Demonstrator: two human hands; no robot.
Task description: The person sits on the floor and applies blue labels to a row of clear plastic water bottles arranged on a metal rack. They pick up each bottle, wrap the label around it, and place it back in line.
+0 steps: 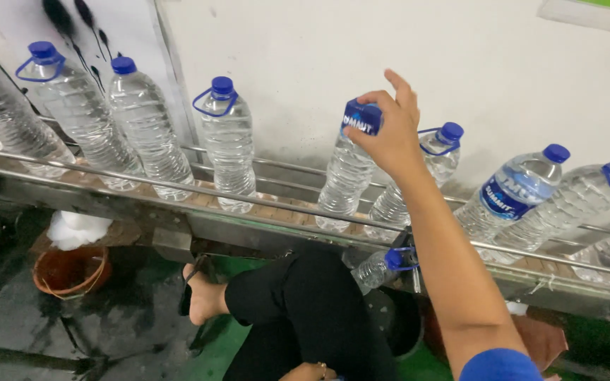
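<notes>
Standing upright, bottle (pixel 348 173) under right hand (pixel 388 137)

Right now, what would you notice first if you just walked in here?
First, the row of clear water bottles with blue caps standing on a metal conveyor along the white wall. Then the right hand, reaching up in the middle and gripping a blue label at the neck of one bottle. Lower left, an orange bucket sits on the wet floor.
</notes>
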